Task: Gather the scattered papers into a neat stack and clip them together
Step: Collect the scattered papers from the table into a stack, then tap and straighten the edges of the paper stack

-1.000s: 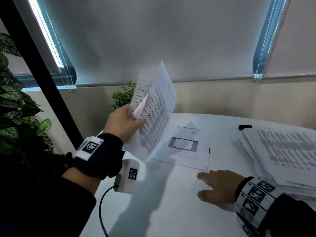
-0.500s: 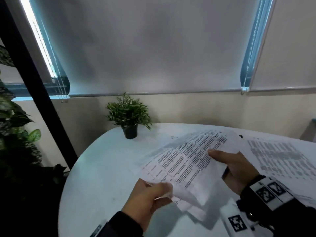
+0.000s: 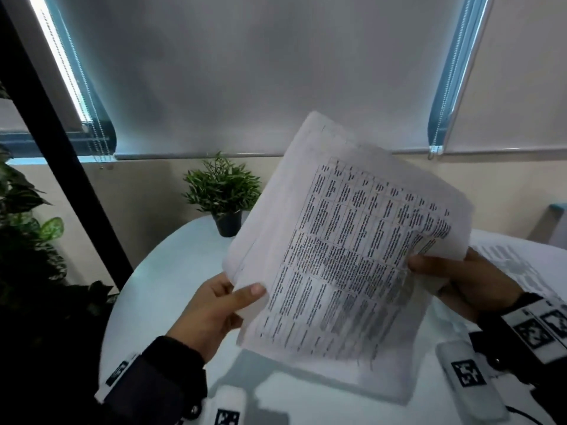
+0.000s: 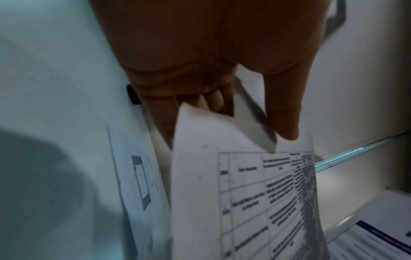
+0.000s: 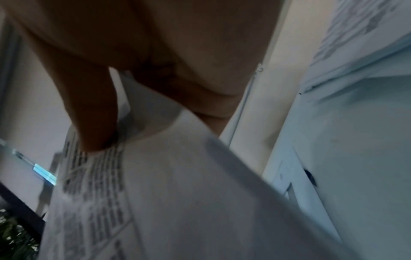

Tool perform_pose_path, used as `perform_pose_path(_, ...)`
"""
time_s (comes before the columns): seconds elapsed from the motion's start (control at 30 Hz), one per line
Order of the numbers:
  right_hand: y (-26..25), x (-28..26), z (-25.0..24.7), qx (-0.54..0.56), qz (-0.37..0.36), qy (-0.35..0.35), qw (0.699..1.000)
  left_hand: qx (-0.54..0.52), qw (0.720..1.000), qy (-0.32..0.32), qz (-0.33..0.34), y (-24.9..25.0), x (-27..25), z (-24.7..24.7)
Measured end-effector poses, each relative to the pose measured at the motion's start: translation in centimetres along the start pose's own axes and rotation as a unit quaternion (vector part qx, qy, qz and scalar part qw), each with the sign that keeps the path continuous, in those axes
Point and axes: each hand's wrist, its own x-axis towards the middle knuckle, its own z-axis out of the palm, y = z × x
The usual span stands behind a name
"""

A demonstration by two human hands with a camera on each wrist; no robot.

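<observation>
Both hands hold a bundle of printed sheets [image 3: 346, 246] tilted up above the white round table [image 3: 171, 271]. My left hand [image 3: 221, 305] pinches its lower left edge, thumb on the printed face, as the left wrist view shows on the sheets [image 4: 240, 193]. My right hand [image 3: 454, 277] grips the right edge, thumb on top; the sheets [image 5: 177, 193] fill the right wrist view. Another sheet [image 4: 138, 184] with a grey box lies flat on the table beneath. A pile of printed papers [image 3: 518, 265] lies at the right. A small black object [image 4: 132, 95], perhaps a clip, rests on the table.
A small potted plant [image 3: 225, 197] stands at the table's far edge by the wall. Large leafy plants [image 3: 27, 228] and a black post [image 3: 61, 142] stand at the left. Closed roller blinds [image 3: 260, 72] cover the windows behind.
One second ago my left hand alone held the sheets up, right hand flat on the table. My right hand has since taken the right edge, and the bundle has risen and tilted towards me.
</observation>
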Motion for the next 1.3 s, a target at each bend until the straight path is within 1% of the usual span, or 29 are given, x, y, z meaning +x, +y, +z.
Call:
perform_pose_path(0.1, -1.6, 0.1, 0.3, -0.028, -0.07, -0.017, 0.997, 0.043, 0.996, 0.017, 0.079, 0.9, 0.7, 0.1)
perform_pose_path(0.2, -2.1, 0.6, 0.3, -0.037, -0.104, 0.005, 0.994, 0.066, 0.991, 0.028, 0.113, 1.0, 1.1, 0.3)
perform_pose_path(0.27, -1.5, 0.8, 0.4, -0.045, -0.115, 0.038, 0.992, 0.119, 0.983, 0.04, 0.133, 0.6, 1.4, 0.7)
perform_pose_path(0.33, -0.4, 0.8, 0.6, -0.08, -0.115, 0.065, 0.988, 0.17, 0.975, 0.06, 0.129, -0.2, 1.7, 1.1)
perform_pose_path(0.43, 1.3, 0.5, 0.6, -0.131, -0.08, 0.089, 0.984, 0.178, 0.973, 0.079, 0.121, -1.7, 2.2, 1.6)
perform_pose_path(0.53, 2.1, -0.1, 0.7, -0.145, -0.047, 0.05, 0.987, 0.176, 0.976, 0.07, 0.11, -2.5, 2.7, 2.3)
perform_pose_path(0.63, 2.8, -0.5, 1.0, -0.15, -0.018, 0.024, 0.988, 0.203, 0.971, 0.053, 0.109, -3.2, 3.3, 3.2)
perform_pose_path(0.73, 4.1, -0.5, 0.5, -0.17, 0.034, 0.024, 0.985, 0.199, 0.975, 0.044, 0.094, -3.4, 4.0, 4.5)
perform_pose_path(0.77, 4.3, -0.6, 0.3, -0.186, 0.034, 0.042, 0.981, 0.177, 0.98, 0.042, 0.083, -3.4, 4.5, 4.8)
perform_pose_path(0.8, 4.2, -0.6, 0.0, -0.212, 0.015, 0.07, 0.975, 0.148, 0.986, 0.041, 0.069, -3.2, 5.0, 5.2)
perform_pose_path(0.87, 3.6, -0.6, -1.0, -0.24, -0.045, 0.135, 0.96, 0.108, 0.993, 0.051, 0.026, -2.5, 6.2, 5.6)
perform_pose_path(0.9, 3.0, -0.8, -1.4, -0.232, -0.072, 0.165, 0.956, 0.094, 0.994, 0.061, 0.003, -2.0, 7.0, 5.8)
perform_pose_path(0.93, 2.3, -1.0, -2.0, -0.228, -0.092, 0.196, 0.949, 0.092, 0.993, 0.07, -0.011, -1.6, 7.8, 5.9)
perform_pose_path(0.97, 1.5, -1.3, -2.5, -0.236, -0.113, 0.229, 0.937, 0.124, 0.989, 0.083, -0.016, -1.5, 8.6, 6.0)
perform_pose_path(1.0, 0.8, -1.7, -3.1, -0.259, -0.126, 0.263, 0.921, 0.205, 0.974, 0.096, -0.016, -1.7, 9.5, 5.8)
perform_pose_path(1.03, 0.3, -2.2, -3.7, -0.281, -0.134, 0.29, 0.905, 0.34, 0.935, 0.094, -0.027, -2.4, 10.6, 5.4)
perform_pose_path(1.07, 0.0, -2.7, -4.5, -0.291, -0.135, 0.306, 0.896, 0.488, 0.869, 0.07, -0.049, -3.2, 11.5, 4.9)
perform_pose_path(1.1, 0.0, -3.2, -5.4, -0.29, -0.132, 0.314, 0.895, 0.607, 0.79, 0.033, -0.075, -4.1, 12.2, 4.6)
perform_pose_path(1.13, 0.1, -3.7, -6.2, -0.288, -0.122, 0.32, 0.895, 0.685, 0.721, -0.011, -0.101, -5.1, 12.8, 4.5)
perform_pose_path(1.17, 0.4, -4.1, -6.9, -0.291, -0.105, 0.325, 0.894, 0.725, 0.675, -0.061, -0.123, -5.9, 13.2, 4.4)
perform_pose_path(1.2, 0.7, -4.6, -7.5, -0.295, -0.09, 0.328, 0.893, 0.737, 0.653, -0.105, -0.138, -6.5, 13.5, 4.6)
perform_pose_path(1.23, 1.0, -5.0, -8.0, -0.299, -0.078, 0.327, 0.893, 0.737, 0.645, -0.133, -0.15, -7.1, 13.8, 4.7)
perform_pose_path(1.27, 1.3, -5.2, -8.3, -0.303, -0.068, 0.326, 0.893, 0.74, 0.639, -0.143, -0.156, -7.5, 13.9, 4.9)
perform_pose_path(1.3, 1.4, -5.4, -8.4, -0.307, -0.06, 0.324, 0.893, 0.751, 0.626, -0.137, -0.159, -7.8, 13.8, 5.2)
